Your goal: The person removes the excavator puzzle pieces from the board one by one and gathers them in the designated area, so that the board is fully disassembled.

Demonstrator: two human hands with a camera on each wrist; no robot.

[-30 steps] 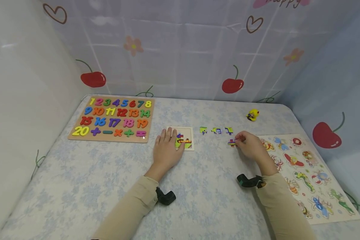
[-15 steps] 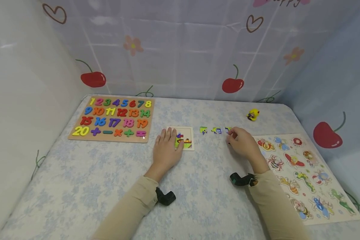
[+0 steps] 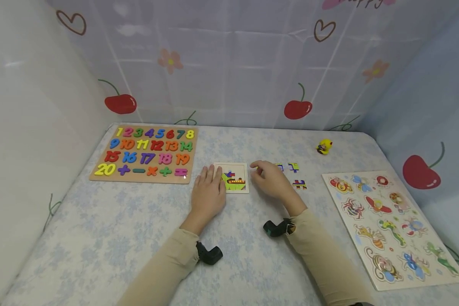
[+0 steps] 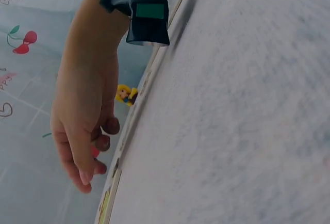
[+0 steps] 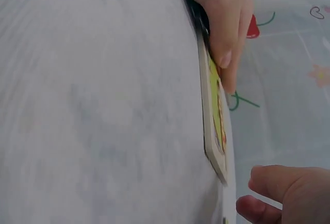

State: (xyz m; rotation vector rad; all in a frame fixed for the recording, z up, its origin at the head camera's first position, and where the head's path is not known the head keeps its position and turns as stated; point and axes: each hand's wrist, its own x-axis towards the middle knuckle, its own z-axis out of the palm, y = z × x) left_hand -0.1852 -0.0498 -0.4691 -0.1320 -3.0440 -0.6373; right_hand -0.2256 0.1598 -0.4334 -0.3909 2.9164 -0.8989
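- Left grip (image 3: 207, 194): fingers straight, resting on left side of puzzle board (image 3: 239, 168).
- The puzzle board: flat on surface (image 3: 244, 242).
- Right grip (image 3: 271, 180): bent fingers near board; cannot tell if holding.
- Loose pieces (image 3: 293, 166): farther right.

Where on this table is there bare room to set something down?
Front left, between the number board and left sleeve; along the back, between that board and yellow toy; between right sleeve and bug board. It's crowded where the left hand, puzzle tray, right hand and loose pieces cluster.
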